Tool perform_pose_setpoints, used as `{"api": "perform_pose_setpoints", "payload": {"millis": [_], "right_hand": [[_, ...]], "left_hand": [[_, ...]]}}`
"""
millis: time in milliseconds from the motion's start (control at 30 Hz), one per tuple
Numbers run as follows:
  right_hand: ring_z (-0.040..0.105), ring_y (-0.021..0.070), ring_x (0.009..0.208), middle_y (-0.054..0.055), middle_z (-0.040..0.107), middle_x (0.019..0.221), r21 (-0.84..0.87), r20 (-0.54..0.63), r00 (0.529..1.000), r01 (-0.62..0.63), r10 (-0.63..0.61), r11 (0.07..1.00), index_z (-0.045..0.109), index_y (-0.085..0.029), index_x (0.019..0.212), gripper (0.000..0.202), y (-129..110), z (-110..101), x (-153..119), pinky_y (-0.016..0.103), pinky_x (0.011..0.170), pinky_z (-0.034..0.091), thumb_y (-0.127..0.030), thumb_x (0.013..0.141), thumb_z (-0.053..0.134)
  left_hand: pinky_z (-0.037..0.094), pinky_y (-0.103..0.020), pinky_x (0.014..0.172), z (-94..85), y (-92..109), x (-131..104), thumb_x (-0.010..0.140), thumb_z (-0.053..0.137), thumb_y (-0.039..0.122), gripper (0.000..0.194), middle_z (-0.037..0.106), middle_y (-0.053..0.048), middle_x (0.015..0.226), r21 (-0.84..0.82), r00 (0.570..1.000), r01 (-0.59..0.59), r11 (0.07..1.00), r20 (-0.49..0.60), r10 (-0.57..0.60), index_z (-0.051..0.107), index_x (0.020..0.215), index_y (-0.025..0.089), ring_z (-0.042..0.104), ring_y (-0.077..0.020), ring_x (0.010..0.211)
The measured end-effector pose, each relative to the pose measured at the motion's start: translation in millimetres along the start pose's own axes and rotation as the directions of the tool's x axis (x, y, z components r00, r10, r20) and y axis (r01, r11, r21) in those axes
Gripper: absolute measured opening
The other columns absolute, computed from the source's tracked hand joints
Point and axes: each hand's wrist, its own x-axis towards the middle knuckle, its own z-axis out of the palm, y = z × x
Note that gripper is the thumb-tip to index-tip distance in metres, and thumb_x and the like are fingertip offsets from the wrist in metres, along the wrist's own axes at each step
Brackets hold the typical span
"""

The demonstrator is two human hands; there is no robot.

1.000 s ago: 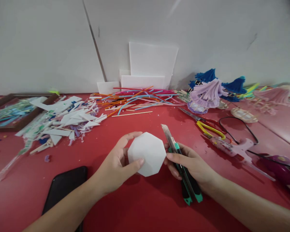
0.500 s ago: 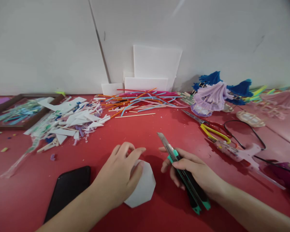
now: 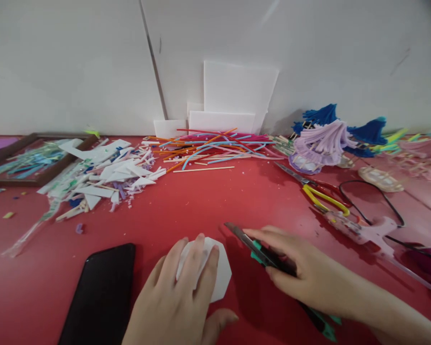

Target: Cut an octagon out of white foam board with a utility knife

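Note:
A white many-sided piece of board [image 3: 222, 273] lies on the red table in front of me. My left hand [image 3: 183, 287] rests over it, fingers spread and pressed on its surface, covering the left part. My right hand [image 3: 298, 268] is closed around a box cutter [image 3: 273, 258] with a black and green handle. Its blade is out and points up and left, just beyond the board's upper right edge and apart from it. Left of my left hand lies a black phone [image 3: 100, 292].
White offcuts [image 3: 118, 170] are heaped at the left beside a brown frame [image 3: 39, 179]. Coloured pipe cleaners [image 3: 215, 148] lie by the wall under white boards [image 3: 237, 86]. Scissors [image 3: 326, 199], a glue gun [image 3: 366, 232] with its cord, and small umbrella-like crafts [image 3: 323, 141] occupy the right.
My left hand has gone from gripping the board's edge to lying spread on top of it. My right hand has turned over, tilting the box cutter flatter and bringing its blade nearer the board.

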Motion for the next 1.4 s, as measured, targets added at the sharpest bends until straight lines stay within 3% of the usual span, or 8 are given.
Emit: {"api": "perform_pose_setpoints", "payload": {"millis": [167,300,467,600,767,1000,1400], "right_hand": [[0.06,0.0213,0.102,0.006,0.061,0.117,-0.059,0.088,0.996,0.025,-0.02,0.998,0.048,-0.031,0.141,0.061,-5,2,-4,0.033,0.089,0.048,-0.011,0.084,0.053],[0.06,0.0176,0.098,0.003,0.061,0.113,-0.03,0.077,0.995,0.063,-0.061,0.998,0.047,-0.035,0.141,0.068,-9,9,-6,0.028,0.087,0.048,-0.005,0.081,0.053],[0.059,0.0151,0.097,0.001,0.061,0.11,-0.003,0.115,0.993,0.04,-0.039,0.999,0.046,-0.036,0.142,0.073,-16,13,-3,0.025,0.088,0.048,0.0,0.078,0.051],[0.059,0.0137,0.097,0.001,0.061,0.108,-0.028,0.122,0.991,0.051,-0.047,0.998,0.045,-0.034,0.143,0.076,-18,14,-1,0.024,0.089,0.047,0.003,0.077,0.048],[0.058,0.0128,0.101,0.001,0.059,0.113,-0.056,0.118,0.993,0.032,-0.025,0.998,0.045,-0.032,0.143,0.076,-16,14,-2,0.024,0.093,0.045,0.004,0.076,0.047],[0.057,0.0111,0.095,-0.001,0.059,0.105,-0.019,0.138,0.99,0.031,-0.028,0.999,0.047,-0.033,0.141,0.079,-13,13,2,0.02,0.087,0.046,0.006,0.073,0.048],[0.057,0.0106,0.092,-0.001,0.058,0.103,0.005,0.149,0.988,0.041,-0.041,0.999,0.045,-0.035,0.143,0.082,-11,11,2,0.021,0.085,0.045,0.006,0.071,0.048]], "left_hand": [[0.057,-0.049,0.082,1.9,-7,14,0.075,0.068,0.036,0.059,0.062,-0.015,0.13,-0.131,0.978,-0.129,0.983,0.147,0.148,0.057,0.129,0.014,0.062,-0.0382,0.109],[0.055,-0.049,0.09,-3.1,-14,23,0.076,0.069,0.033,0.057,0.062,-0.011,0.131,-0.225,0.959,-0.14,0.964,0.212,0.189,0.057,0.13,0.016,0.061,-0.0356,0.112],[0.055,-0.044,0.091,4.4,-15,20,0.076,0.071,0.037,0.059,0.064,-0.014,0.126,-0.216,0.966,-0.199,0.956,0.124,0.229,0.058,0.127,0.009,0.062,-0.0331,0.11],[0.052,-0.038,0.096,11.4,-15,14,0.09,0.055,0.044,0.048,0.065,-0.008,0.127,-0.237,0.983,-0.166,0.957,0.036,0.179,0.057,0.127,0.013,0.061,-0.0269,0.113],[0.047,-0.037,0.101,14.0,-15,14,0.094,0.047,0.042,0.044,0.062,-0.006,0.13,-0.284,0.988,-0.129,0.95,0.04,0.146,0.055,0.129,0.016,0.057,-0.024,0.118],[0.048,-0.036,0.098,16.3,-12,13,0.094,0.043,0.034,0.041,0.064,-0.005,0.128,-0.256,0.991,-0.128,0.958,-0.01,0.13,0.055,0.128,0.015,0.058,-0.0227,0.116],[0.051,-0.034,0.097,13.4,-14,11,0.099,0.035,0.039,0.041,0.064,-0.002,0.128,-0.228,0.993,-0.121,0.966,-0.02,0.119,0.057,0.127,0.018,0.059,-0.0213,0.117]]}}
